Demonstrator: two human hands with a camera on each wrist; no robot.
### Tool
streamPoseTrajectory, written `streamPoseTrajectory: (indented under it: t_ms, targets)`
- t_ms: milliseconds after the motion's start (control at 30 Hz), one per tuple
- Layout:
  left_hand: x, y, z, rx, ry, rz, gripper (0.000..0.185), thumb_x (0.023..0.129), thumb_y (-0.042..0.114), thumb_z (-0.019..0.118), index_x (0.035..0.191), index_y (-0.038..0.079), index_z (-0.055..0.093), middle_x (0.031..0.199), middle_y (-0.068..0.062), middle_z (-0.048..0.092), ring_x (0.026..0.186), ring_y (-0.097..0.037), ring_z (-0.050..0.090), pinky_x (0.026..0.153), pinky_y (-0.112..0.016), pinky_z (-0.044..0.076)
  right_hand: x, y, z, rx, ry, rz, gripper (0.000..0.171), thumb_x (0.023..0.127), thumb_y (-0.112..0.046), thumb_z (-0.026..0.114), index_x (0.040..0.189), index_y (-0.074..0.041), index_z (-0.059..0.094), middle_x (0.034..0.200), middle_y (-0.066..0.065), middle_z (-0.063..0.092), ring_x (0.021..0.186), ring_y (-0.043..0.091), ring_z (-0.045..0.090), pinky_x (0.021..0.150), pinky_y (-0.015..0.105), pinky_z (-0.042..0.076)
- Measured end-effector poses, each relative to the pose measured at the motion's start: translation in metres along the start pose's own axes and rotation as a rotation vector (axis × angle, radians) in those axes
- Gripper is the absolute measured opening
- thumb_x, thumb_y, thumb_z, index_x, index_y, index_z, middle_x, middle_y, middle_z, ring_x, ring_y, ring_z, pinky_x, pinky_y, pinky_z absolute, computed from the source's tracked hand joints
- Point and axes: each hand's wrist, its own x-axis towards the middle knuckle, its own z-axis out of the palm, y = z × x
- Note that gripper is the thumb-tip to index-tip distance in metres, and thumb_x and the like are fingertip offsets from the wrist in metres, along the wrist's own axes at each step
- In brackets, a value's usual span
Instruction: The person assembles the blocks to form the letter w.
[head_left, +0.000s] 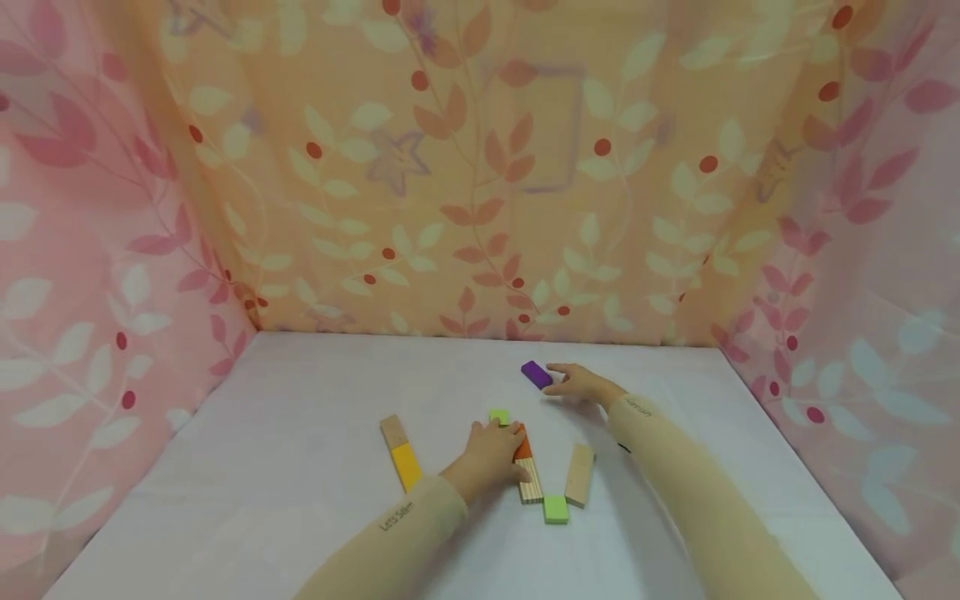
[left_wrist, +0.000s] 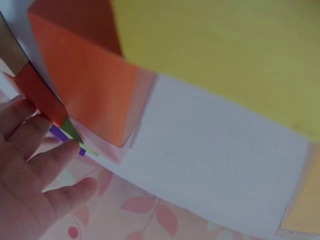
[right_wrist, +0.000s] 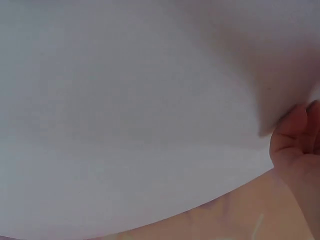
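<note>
My left hand (head_left: 491, 454) reaches over a row of wooden blocks, its fingertips at an orange block (head_left: 522, 444). A light green block (head_left: 498, 416) lies just beyond those fingers, and a striped block (head_left: 529, 481) continues the row toward me. In the left wrist view the fingers of this hand are extended beside the orange block (left_wrist: 42, 97). Farther back, my right hand (head_left: 581, 385) has thumb and forefinger spread at the near end of a purple block (head_left: 536, 375). Only part of that hand (right_wrist: 297, 135) shows in the right wrist view, low over the white table.
A second light green block (head_left: 556, 509) meets the striped one, and a plain wood block (head_left: 580, 475) slants up from it. To the left, a plain block (head_left: 393, 431) joins a yellow block (head_left: 407, 465), partly behind the left sleeve. Patterned curtains (head_left: 480, 208) enclose the white table (head_left: 300, 392).
</note>
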Motion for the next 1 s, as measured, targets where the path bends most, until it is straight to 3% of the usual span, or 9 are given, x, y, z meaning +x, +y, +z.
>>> streamPoseTrajectory:
  t_ms: [100, 233, 367, 433, 567, 667, 800, 1000]
  targets:
    - [-0.003, 0.002, 0.0, 0.022, 0.017, 0.008, 0.073, 0.078, 0.061, 0.069, 0.139, 0.022, 0.056, 0.145, 0.007, 0.049, 0.132, -0.025, 0.046, 0.102, -0.049, 0.037, 0.012, 0.004, 0.007, -0.042, 0.024, 0.023, 0.07, 0.093, -0.034, 0.066, 0.147, -0.001, 0.038, 0.146, 0.029, 0.039, 0.132, 0.044, 0.04, 0.108, 0.054, 0.031]
    - [-0.004, 0.003, 0.0, 0.05, 0.037, 0.011, 0.073, 0.077, 0.062, 0.069, 0.138, 0.023, 0.057, 0.144, 0.009, 0.05, 0.131, -0.024, 0.047, 0.101, -0.047, 0.039, 0.021, 0.004, 0.009, -0.1, 0.058, 0.057, 0.069, 0.091, -0.037, 0.068, 0.145, -0.002, 0.043, 0.145, 0.028, 0.04, 0.136, 0.045, 0.033, 0.111, 0.056, 0.024]
    - [-0.004, 0.003, 0.001, 0.05, 0.036, 0.002, 0.074, 0.077, 0.062, 0.068, 0.138, 0.023, 0.057, 0.144, 0.009, 0.049, 0.131, -0.023, 0.047, 0.102, -0.048, 0.038, 0.028, 0.004, 0.007, -0.079, 0.066, 0.061, 0.069, 0.086, -0.04, 0.073, 0.139, -0.001, 0.051, 0.139, 0.026, 0.048, 0.132, 0.044, 0.039, 0.11, 0.054, 0.027]
    - [-0.004, 0.002, 0.001, 0.046, 0.034, -0.002, 0.074, 0.077, 0.062, 0.068, 0.139, 0.023, 0.056, 0.145, 0.009, 0.049, 0.131, -0.024, 0.047, 0.103, -0.049, 0.038, 0.031, 0.007, 0.006, -0.079, 0.084, 0.024, 0.067, 0.083, -0.044, 0.075, 0.133, -0.003, 0.058, 0.132, 0.025, 0.055, 0.126, 0.043, 0.047, 0.106, 0.051, 0.034]
    - [-0.002, 0.001, 0.003, 0.044, 0.037, -0.005, 0.074, 0.077, 0.062, 0.069, 0.139, 0.023, 0.056, 0.145, 0.009, 0.048, 0.132, -0.024, 0.046, 0.103, -0.049, 0.037, 0.029, 0.011, 0.004, -0.086, 0.124, 0.006, 0.058, 0.083, -0.039, 0.077, 0.124, 0.0, 0.065, 0.122, 0.024, 0.062, 0.113, 0.038, 0.056, 0.098, 0.047, 0.043]
    - [-0.001, 0.003, 0.004, 0.038, 0.038, 0.0, 0.074, 0.077, 0.062, 0.068, 0.139, 0.023, 0.056, 0.145, 0.008, 0.048, 0.132, -0.024, 0.046, 0.104, -0.049, 0.037, 0.017, 0.013, 0.001, 0.026, 0.13, 0.056, 0.049, 0.085, -0.023, 0.076, 0.124, 0.005, 0.063, 0.113, 0.021, 0.065, 0.098, 0.029, 0.061, 0.085, 0.042, 0.05]
    - [-0.002, 0.003, 0.004, 0.029, 0.032, 0.001, 0.074, 0.078, 0.061, 0.068, 0.139, 0.022, 0.055, 0.145, 0.007, 0.049, 0.132, -0.025, 0.046, 0.103, -0.048, 0.037, -0.004, 0.016, -0.005, 0.279, 0.108, 0.057, 0.045, 0.089, -0.008, 0.07, 0.126, 0.012, 0.056, 0.099, 0.016, 0.066, 0.079, 0.019, 0.062, 0.067, 0.033, 0.053]
    - [-0.004, 0.001, -0.001, 0.01, 0.034, 0.0, 0.074, 0.079, 0.059, 0.07, 0.14, 0.02, 0.055, 0.144, 0.004, 0.051, 0.131, -0.027, 0.047, 0.103, -0.05, 0.038, -0.03, 0.025, -0.017, 0.572, 0.074, 0.047, 0.051, 0.091, 0.003, 0.06, 0.137, 0.015, 0.041, 0.111, 0.019, 0.057, 0.086, 0.019, 0.063, 0.079, 0.035, 0.054]
